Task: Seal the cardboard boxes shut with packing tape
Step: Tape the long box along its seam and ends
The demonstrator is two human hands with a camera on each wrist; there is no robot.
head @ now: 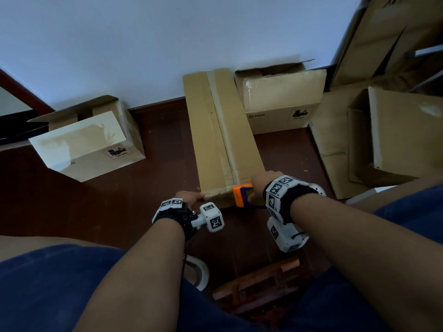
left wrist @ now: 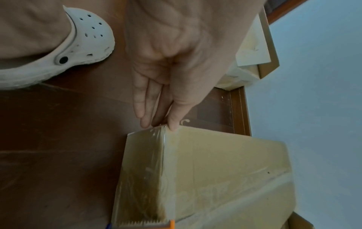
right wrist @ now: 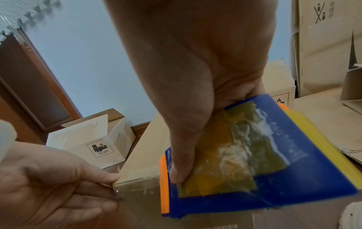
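A long cardboard box (head: 223,140) lies on the floor, a strip of clear tape running along its top seam. My left hand (head: 189,196) touches the box's near left corner; its straight fingertips (left wrist: 146,122) press the tape end (left wrist: 143,178) against the near end face, thumb on the top edge. My right hand (head: 257,185) grips a blue and orange tape dispenser (head: 244,195) held against the same end face further right. In the right wrist view the thumb (right wrist: 182,170) lies across the dispenser (right wrist: 274,178). Its toothed orange edge (left wrist: 152,224) sits on the tape.
An open box (head: 88,142) stands at the left, a PICO box (head: 280,101) behind to the right, and more boxes and flat cardboard (head: 395,130) at the far right. A white clog (head: 199,271) and a reddish brick-like object (head: 259,283) lie between my knees.
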